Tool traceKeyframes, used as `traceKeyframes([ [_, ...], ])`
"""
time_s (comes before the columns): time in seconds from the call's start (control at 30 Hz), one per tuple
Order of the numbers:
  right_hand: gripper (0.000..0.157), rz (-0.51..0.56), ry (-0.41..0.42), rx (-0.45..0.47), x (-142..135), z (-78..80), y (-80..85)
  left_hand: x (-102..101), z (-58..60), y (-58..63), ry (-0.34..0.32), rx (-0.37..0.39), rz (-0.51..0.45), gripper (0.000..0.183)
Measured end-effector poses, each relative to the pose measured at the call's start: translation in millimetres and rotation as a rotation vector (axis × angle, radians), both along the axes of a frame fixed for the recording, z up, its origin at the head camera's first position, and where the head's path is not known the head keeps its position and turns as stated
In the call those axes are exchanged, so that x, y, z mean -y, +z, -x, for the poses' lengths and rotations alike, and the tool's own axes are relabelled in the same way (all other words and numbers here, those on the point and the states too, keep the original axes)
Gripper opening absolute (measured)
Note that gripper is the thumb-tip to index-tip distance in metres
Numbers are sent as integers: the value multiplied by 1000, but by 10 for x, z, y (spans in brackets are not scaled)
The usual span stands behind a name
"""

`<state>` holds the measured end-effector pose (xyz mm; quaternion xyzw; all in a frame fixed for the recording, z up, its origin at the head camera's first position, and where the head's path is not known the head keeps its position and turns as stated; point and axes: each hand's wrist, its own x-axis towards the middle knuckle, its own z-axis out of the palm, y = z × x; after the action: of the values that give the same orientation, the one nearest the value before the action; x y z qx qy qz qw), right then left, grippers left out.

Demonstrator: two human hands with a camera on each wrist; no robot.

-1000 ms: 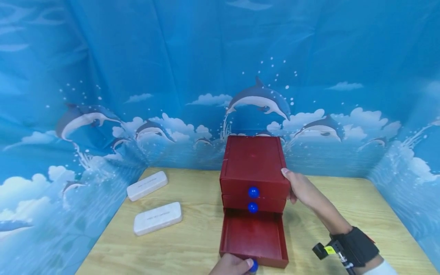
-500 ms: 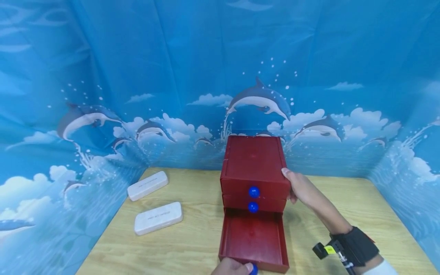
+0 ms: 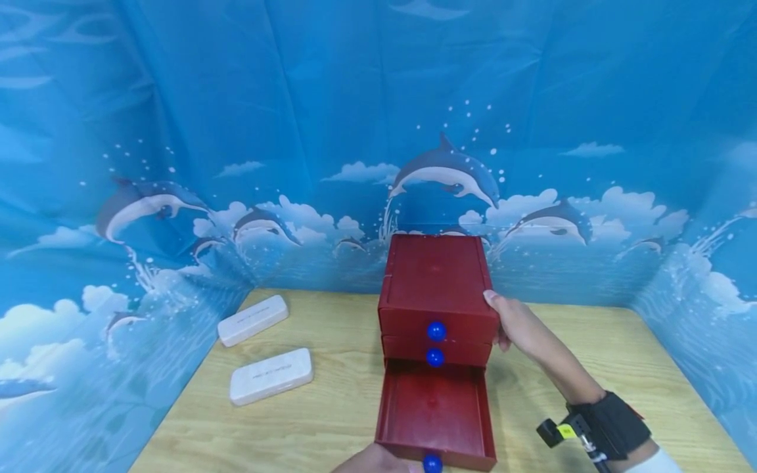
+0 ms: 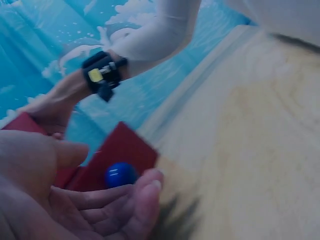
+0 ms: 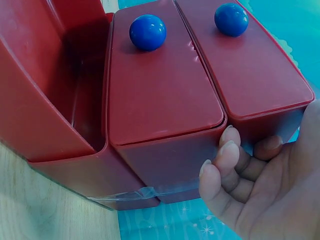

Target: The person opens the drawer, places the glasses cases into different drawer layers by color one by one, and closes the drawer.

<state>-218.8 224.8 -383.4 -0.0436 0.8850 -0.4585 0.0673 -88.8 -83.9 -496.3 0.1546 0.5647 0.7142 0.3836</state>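
A dark red drawer cabinet with blue ball knobs stands on the table, its bottom drawer pulled far out with nothing inside. At the head view's lower edge, my left hand is beside that drawer's blue knob. The left wrist view shows this hand with loosely bent fingers apart from the knob. My right hand holds the cabinet's right side, thumb at the top edge. Seen from the right wrist, bent fingers lie against the side wall. The upper two drawers are closed.
Two white oblong cases lie on the left of the wooden table. A blue dolphin-print curtain surrounds the table at the back and sides. Clear tape runs along the cabinet's side.
The bottom drawer has slid slightly toward me. My left hand, which pinched its knob before, has let go and shifted left and down. The right hand stays in place.
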Motion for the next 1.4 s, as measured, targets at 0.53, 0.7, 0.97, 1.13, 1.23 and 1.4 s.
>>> traceKeyframes([
  [0.53,75,10,32,-36,-6,-18,5,784,313,835,15,-460,595,27],
  [0.7,76,13,27,-27,-1,-24,2,937,398,916,64,-750,693,33],
  [0.97,77,19,21,-23,-3,-15,-2,1069,529,865,276,-1093,878,56],
  [1.13,77,17,29,-24,-7,-13,-11,1158,632,827,357,-1285,1031,67],
  [1.23,77,11,24,-18,-8,-12,-17,1226,721,786,365,-1308,1092,70],
  [1.4,78,3,11,-19,0,-5,-21,1379,878,646,389,-1331,1162,76],
])
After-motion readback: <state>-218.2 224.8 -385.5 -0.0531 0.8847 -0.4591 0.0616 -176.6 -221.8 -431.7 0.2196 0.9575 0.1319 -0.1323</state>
